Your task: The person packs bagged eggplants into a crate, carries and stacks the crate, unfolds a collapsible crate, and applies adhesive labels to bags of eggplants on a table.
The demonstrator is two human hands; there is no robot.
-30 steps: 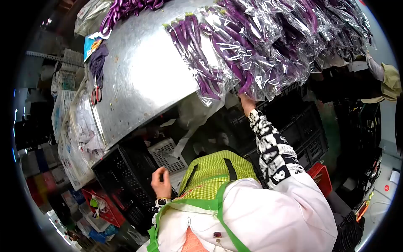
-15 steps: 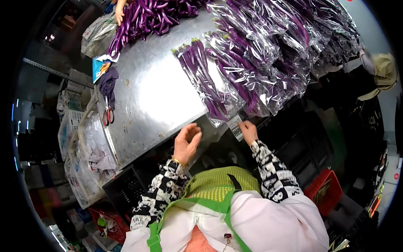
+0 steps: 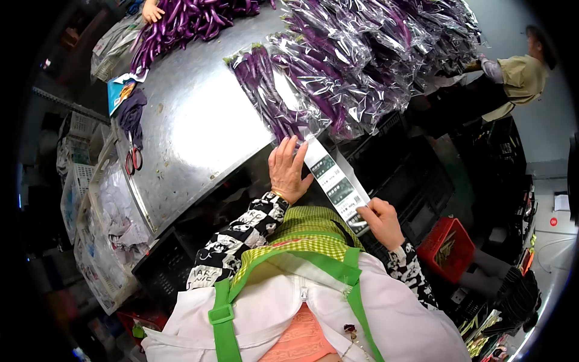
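Observation:
My right hand (image 3: 383, 222) pinches the lower end of a long strip of printed labels (image 3: 338, 186), which stretches up toward the table edge. My left hand (image 3: 290, 171) is open, fingers spread, its fingertips at the near end of a clear bag of long purple eggplants (image 3: 263, 90). That bag lies at the front edge of the metal table (image 3: 181, 130), its stem ends pointing away from me. Close to its right is a large heap of bagged eggplants (image 3: 368, 57). Where the strip's upper end attaches, if anywhere, I cannot tell.
Loose eggplants (image 3: 190, 21) are piled at the far left, with another person's hand (image 3: 152, 11) on them. Red-handled scissors (image 3: 133, 160) and a dark cloth (image 3: 131, 114) lie along the left edge. A red crate (image 3: 445, 250) stands lower right; a person (image 3: 522, 78) is beyond.
My right hand has moved down toward me, and a much longer length of label strip now shows. My left hand has moved up to the bag's near end. A person has come into view at right.

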